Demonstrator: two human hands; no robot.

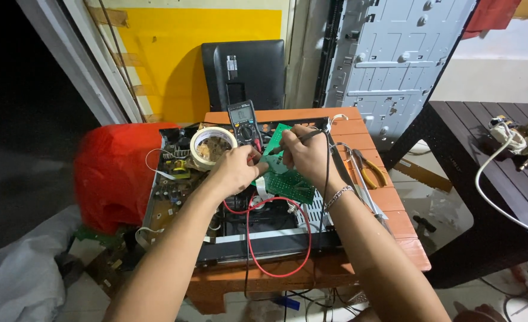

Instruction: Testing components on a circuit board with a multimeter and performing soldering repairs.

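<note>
Green circuit board [288,173] propped over the opened device [240,220] near the orange table's [395,214] far edge, long axis running far-to-near. Left hand [237,170] fingers closed on the red probe; right hand [305,155] clamped on the black probe [296,140], tip pointing left at the board.
</note>
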